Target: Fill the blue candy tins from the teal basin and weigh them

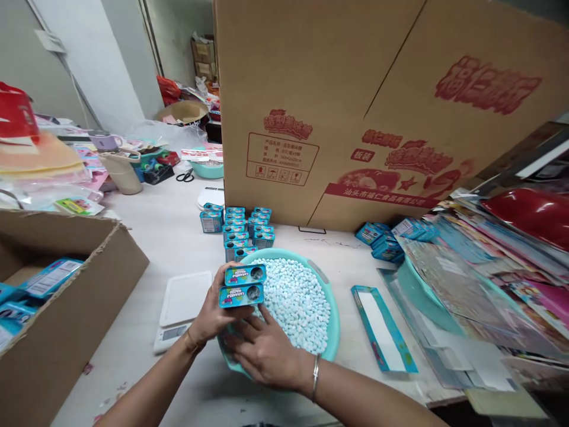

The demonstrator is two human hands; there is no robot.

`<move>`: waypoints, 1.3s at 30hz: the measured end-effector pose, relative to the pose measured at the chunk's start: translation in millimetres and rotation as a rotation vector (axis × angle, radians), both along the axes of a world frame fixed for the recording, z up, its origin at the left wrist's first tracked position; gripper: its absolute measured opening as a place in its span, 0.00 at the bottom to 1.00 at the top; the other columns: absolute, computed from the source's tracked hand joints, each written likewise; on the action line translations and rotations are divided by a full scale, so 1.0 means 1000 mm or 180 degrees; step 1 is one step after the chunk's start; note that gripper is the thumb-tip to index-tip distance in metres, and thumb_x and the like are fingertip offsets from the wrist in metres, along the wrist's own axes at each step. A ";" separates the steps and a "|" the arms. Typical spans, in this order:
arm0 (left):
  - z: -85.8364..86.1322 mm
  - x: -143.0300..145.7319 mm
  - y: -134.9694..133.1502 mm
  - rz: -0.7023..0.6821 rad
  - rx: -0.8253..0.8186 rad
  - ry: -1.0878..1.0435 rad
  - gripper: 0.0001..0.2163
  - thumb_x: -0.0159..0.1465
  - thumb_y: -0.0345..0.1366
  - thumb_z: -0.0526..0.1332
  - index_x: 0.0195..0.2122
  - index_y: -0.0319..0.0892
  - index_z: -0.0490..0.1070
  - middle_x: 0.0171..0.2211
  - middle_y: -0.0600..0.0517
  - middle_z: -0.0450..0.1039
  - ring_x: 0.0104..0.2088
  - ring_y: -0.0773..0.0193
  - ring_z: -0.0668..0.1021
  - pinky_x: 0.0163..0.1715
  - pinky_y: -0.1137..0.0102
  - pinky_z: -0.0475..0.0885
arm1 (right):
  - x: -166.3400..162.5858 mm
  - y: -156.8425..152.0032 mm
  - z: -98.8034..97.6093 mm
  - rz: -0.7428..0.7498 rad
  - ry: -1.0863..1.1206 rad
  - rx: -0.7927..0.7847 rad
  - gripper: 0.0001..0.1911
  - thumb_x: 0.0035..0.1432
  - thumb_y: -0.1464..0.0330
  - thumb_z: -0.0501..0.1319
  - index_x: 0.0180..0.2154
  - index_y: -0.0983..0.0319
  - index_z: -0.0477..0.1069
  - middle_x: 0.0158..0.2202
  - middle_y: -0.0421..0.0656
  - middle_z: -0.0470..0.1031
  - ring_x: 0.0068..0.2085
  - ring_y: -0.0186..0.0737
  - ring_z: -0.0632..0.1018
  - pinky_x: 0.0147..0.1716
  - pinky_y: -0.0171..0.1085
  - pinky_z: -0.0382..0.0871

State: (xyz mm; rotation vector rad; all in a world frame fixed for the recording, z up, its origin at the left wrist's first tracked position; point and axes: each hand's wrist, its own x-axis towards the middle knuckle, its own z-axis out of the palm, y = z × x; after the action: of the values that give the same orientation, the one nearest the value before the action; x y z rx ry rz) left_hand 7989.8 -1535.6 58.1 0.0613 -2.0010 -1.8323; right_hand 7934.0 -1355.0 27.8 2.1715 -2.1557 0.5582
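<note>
My left hand (pixel 210 317) is closed round two small blue candy boxes (pixel 242 295), held side by side over the left part of a turquoise bowl (pixel 334 317). A round dark opening shows at the end of each box. Just below them is my right hand (pixel 269 353), with a metal bangle at the wrist. Its fingers are stretched out and apart, with no object visible in them. Pale blue and white candies (pixel 297 302) fill the bowl. Behind it, several more blue boxes (pixel 235 228) stand in rows on the table.
A white scale (pixel 184 302) lies left of the bowl. An open cardboard box (pixel 89 308) with blue packs is at the left. A large printed carton (pixel 338 118) blocks the back. A blue tray-like sleeve (pixel 384 329) and stacked printed sheets (pixel 471 284) lie right.
</note>
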 end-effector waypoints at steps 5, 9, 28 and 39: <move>0.001 0.001 -0.003 0.0098 -0.0173 0.0016 0.37 0.51 0.39 0.74 0.59 0.46 0.58 0.55 0.46 0.67 0.52 0.52 0.75 0.54 0.60 0.73 | -0.034 -0.010 -0.028 -0.0487 0.0161 0.0114 0.16 0.68 0.65 0.51 0.50 0.59 0.73 0.51 0.50 0.76 0.57 0.52 0.70 0.64 0.62 0.52; 0.003 0.006 -0.007 0.0080 -0.0476 -0.0087 0.36 0.51 0.39 0.73 0.58 0.46 0.58 0.56 0.45 0.66 0.54 0.50 0.75 0.56 0.58 0.72 | -0.058 -0.008 -0.022 -0.0972 -0.0291 0.0181 0.16 0.66 0.69 0.54 0.52 0.58 0.74 0.60 0.51 0.70 0.64 0.55 0.64 0.66 0.63 0.47; 0.017 -0.063 0.062 -0.0438 -0.3506 -0.1223 0.25 0.44 0.26 0.63 0.46 0.41 0.69 0.43 0.40 0.74 0.46 0.40 0.75 0.43 0.52 0.72 | -0.083 0.012 -0.027 -0.2789 -0.3283 -0.1541 0.23 0.62 0.50 0.56 0.48 0.59 0.75 0.51 0.48 0.76 0.55 0.47 0.73 0.59 0.48 0.62; -0.017 -0.034 0.047 0.0804 -0.2034 -0.0463 0.36 0.51 0.39 0.68 0.60 0.40 0.57 0.56 0.39 0.69 0.56 0.41 0.73 0.56 0.47 0.67 | -0.084 -0.017 0.050 -0.2172 -0.4327 -0.2312 0.16 0.54 0.54 0.65 0.33 0.61 0.75 0.32 0.40 0.76 0.34 0.38 0.72 0.37 0.37 0.66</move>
State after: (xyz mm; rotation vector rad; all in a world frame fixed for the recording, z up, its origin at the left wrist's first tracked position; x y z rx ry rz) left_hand 7955.6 -1488.3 40.8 0.2478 -2.4552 -1.0040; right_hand 7849.9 -1371.8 78.1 0.4867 -2.1372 2.5967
